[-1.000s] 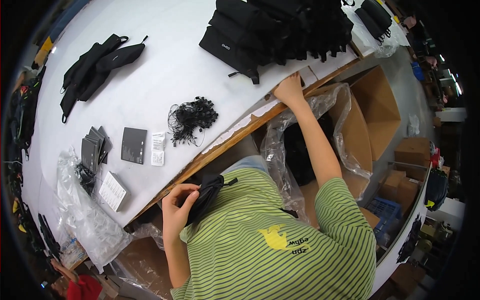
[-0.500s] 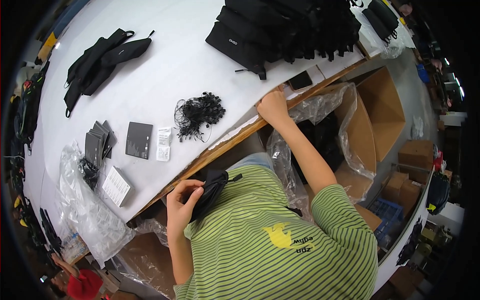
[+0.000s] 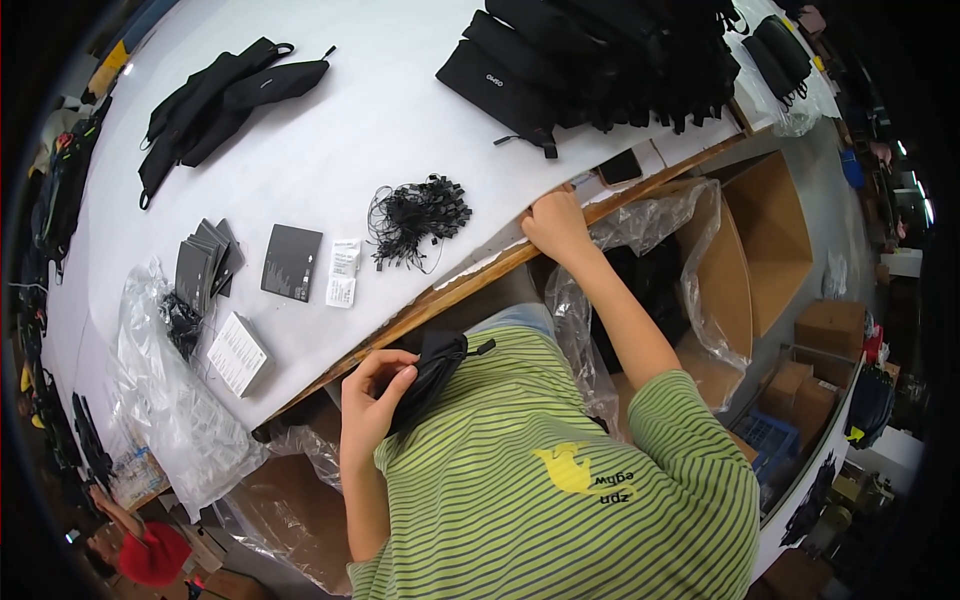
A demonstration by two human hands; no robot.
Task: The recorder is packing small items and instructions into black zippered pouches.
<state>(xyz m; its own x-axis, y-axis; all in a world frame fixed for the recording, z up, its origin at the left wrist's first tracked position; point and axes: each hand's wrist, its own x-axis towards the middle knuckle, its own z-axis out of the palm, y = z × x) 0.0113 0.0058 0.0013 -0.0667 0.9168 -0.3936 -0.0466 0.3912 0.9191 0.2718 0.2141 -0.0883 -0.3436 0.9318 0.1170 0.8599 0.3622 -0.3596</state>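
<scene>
My left hand (image 3: 378,395) is closed on a small black fabric pouch (image 3: 432,378), thumb and forefinger pinching its upper edge close to my shirt. A zipper-pull tab hangs off the pouch's far end. My right hand (image 3: 557,224) is curled in a fist at the table's front edge, against the white table cover. What its fingers grip, if anything, is hidden. Just right of that hand lies a dark phone (image 3: 619,167). To its left is a tangled bunch of black strings with small tabs (image 3: 425,222).
On the white table (image 3: 330,150) lie dark cards (image 3: 292,262), white label slips (image 3: 342,272), a white card stack (image 3: 238,355) and loose black pouches (image 3: 215,105). A big pouch pile (image 3: 600,70) stands far right. A plastic-lined carton (image 3: 715,270) stands open below the edge.
The view has shifted slightly, so the table items sit a little differently in the picture. My left hand keeps the pouch, and my right hand stays at the table edge.
</scene>
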